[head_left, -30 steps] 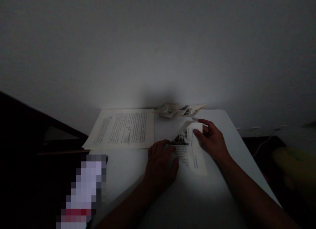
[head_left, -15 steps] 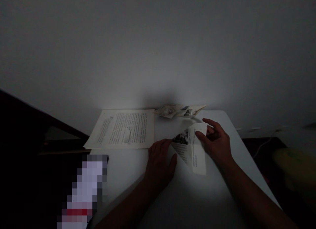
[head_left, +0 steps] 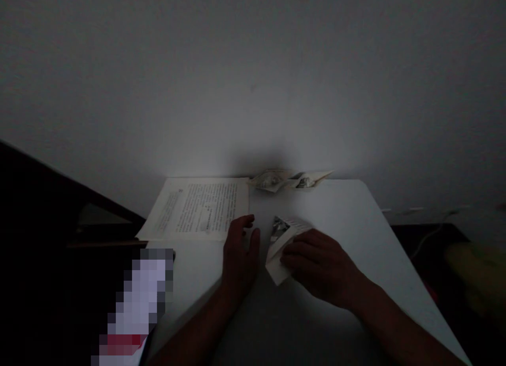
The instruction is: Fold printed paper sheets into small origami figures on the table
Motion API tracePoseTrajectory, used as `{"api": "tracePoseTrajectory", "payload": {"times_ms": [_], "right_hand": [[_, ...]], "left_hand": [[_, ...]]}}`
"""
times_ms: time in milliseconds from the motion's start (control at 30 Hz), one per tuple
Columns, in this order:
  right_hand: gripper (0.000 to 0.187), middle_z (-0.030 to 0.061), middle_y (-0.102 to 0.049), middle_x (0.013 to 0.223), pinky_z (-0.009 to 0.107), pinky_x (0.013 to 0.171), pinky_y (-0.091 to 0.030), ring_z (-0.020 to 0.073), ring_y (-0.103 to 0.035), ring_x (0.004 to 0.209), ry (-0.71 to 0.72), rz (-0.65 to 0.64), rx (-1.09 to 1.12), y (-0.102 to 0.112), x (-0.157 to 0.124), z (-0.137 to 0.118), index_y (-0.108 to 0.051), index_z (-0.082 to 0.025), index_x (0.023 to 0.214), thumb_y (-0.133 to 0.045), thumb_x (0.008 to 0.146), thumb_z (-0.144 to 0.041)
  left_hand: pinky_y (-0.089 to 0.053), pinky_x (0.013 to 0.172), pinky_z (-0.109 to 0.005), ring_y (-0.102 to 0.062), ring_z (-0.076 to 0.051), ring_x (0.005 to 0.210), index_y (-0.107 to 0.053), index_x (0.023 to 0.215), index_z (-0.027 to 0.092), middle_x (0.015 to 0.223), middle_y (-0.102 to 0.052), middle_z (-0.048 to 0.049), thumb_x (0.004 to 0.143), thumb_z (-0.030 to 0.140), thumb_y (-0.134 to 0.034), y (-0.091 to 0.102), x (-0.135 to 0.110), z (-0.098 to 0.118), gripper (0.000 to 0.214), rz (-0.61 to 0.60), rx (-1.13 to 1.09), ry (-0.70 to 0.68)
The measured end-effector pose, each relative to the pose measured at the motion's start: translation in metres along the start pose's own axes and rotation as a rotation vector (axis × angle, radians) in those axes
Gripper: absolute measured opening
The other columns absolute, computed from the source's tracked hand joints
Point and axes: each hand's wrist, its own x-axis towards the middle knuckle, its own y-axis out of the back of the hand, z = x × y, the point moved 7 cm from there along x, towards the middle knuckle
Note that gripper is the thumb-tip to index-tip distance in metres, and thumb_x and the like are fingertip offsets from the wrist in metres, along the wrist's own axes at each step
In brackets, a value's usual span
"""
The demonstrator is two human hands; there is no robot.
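A partly folded sheet of printed paper [head_left: 280, 250] stands out pale against the white table, tilted, with a dark picture on its upper left part. My right hand [head_left: 316, 263] grips it from the right, fingers closed over its near side and hiding much of it. To its left, my left hand [head_left: 241, 253] is apart from the paper, thumb and fingers spread with nothing between them. Its fingertips are close to the right edge of a stack of printed sheets [head_left: 205, 208].
Two folded paper boats [head_left: 271, 180] [head_left: 310, 180] stand at the table's back edge against the wall [head_left: 253, 81]. A pixelated phone-like object [head_left: 136, 297] lies at the table's left edge. The white table [head_left: 340, 203] ends at the right, where a cable [head_left: 429, 234] runs beyond it.
The folded paper has turned and moved left and nearer, now under my right hand's grip. My left hand has let go of it and drawn away to the left.
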Motion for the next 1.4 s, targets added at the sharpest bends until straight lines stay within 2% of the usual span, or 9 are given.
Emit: {"api": "tracePoseTrajectory", "payload": {"times_ms": [67,167,233,300,433,600,833,1233,1400], "right_hand": [[0.015,0.0043,-0.070,0.086,0.034,0.070,-0.047,0.0184,-0.061,0.078,-0.008,-0.127,0.087,-0.015,0.002,-0.004,-0.065,-0.020,0.092,-0.062,0.083,-0.032],[0.034,0.0048,-0.070,0.084,0.034,0.070,-0.049,0.0184,-0.061,0.076,-0.034,-0.056,0.199,-0.008,0.001,-0.001,-0.065,-0.020,0.092,-0.066,0.075,-0.050],[0.023,0.0047,-0.070,0.086,0.033,0.071,-0.050,0.0173,-0.063,0.077,-0.093,0.093,0.190,0.004,-0.004,0.012,-0.064,-0.021,0.095,-0.065,0.079,-0.037],[0.012,0.0041,-0.070,0.083,0.030,0.070,-0.052,0.0157,-0.064,0.076,-0.236,0.201,0.151,0.011,-0.011,0.035,-0.064,-0.021,0.095,-0.061,0.083,-0.023],[0.016,0.0062,-0.069,0.089,0.033,0.072,-0.054,0.0193,-0.065,0.080,-0.482,0.072,0.068,-0.004,-0.021,0.071,-0.066,-0.022,0.095,-0.059,0.084,-0.030],[0.023,0.0070,-0.068,0.094,0.036,0.080,-0.053,0.0220,-0.064,0.089,-0.534,-0.092,-0.005,-0.020,-0.019,0.071,-0.067,-0.021,0.097,-0.065,0.079,-0.036],[0.022,0.0058,-0.067,0.089,0.033,0.071,-0.053,0.0198,-0.065,0.079,-0.544,-0.125,0.006,-0.022,-0.020,0.069,-0.067,-0.021,0.096,-0.065,0.079,-0.036],[0.018,0.0059,-0.066,0.090,0.033,0.073,-0.051,0.0201,-0.064,0.080,-0.571,-0.166,0.046,-0.024,-0.022,0.071,-0.066,-0.021,0.096,-0.061,0.082,-0.031],[0.016,0.0026,-0.069,0.080,0.032,0.065,-0.050,0.0190,-0.065,0.070,-0.668,-0.166,0.081,-0.025,-0.028,0.076,-0.067,-0.023,0.092,-0.060,0.082,-0.034]], "left_hand": [[-0.049,0.085,-0.037,-0.058,-0.019,0.098,-0.055,0.108,0.018,0.106,-0.060,-0.0076,0.090,0.021,-0.045,0.001,0.002,0.003,0.021,-0.011,0.028,-0.068],[-0.046,0.089,-0.040,-0.057,-0.021,0.100,-0.060,0.103,0.018,0.104,-0.063,-0.0080,0.087,0.020,-0.050,-0.007,-0.003,0.017,0.019,-0.084,0.128,-0.246],[-0.044,0.088,-0.041,-0.057,-0.023,0.099,-0.061,0.103,0.018,0.104,-0.064,-0.0086,0.085,0.021,-0.053,-0.014,-0.008,0.026,0.020,-0.135,0.192,-0.328],[-0.042,0.088,-0.042,-0.056,-0.024,0.101,-0.061,0.106,0.018,0.107,-0.064,-0.0092,0.085,0.021,-0.053,-0.020,-0.012,0.032,0.023,-0.173,0.241,-0.371],[-0.039,0.090,-0.043,-0.051,-0.026,0.110,-0.057,0.116,0.019,0.120,-0.059,-0.0093,0.086,0.023,-0.052,-0.034,-0.015,0.038,0.030,-0.305,0.308,-0.391],[-0.038,0.092,-0.044,-0.047,-0.026,0.114,-0.056,0.117,0.020,0.127,-0.056,-0.0072,0.084,0.018,-0.053,-0.046,-0.020,0.035,0.032,-0.452,0.346,-0.408],[-0.037,0.092,-0.045,-0.047,-0.025,0.116,-0.059,0.113,0.022,0.126,-0.057,-0.0069,0.086,0.015,-0.050,-0.047,-0.023,0.034,0.030,-0.465,0.341,-0.428],[-0.035,0.095,-0.047,-0.047,-0.026,0.118,-0.059,0.112,0.022,0.126,-0.056,-0.0081,0.087,0.015,-0.048,-0.047,-0.026,0.040,0.029,-0.447,0.419,-0.484],[-0.041,0.092,-0.042,-0.051,-0.026,0.112,-0.060,0.115,0.019,0.124,-0.056,-0.0127,0.084,0.012,-0.051,-0.051,-0.031,0.040,0.032,-0.454,0.431,-0.517]]}}
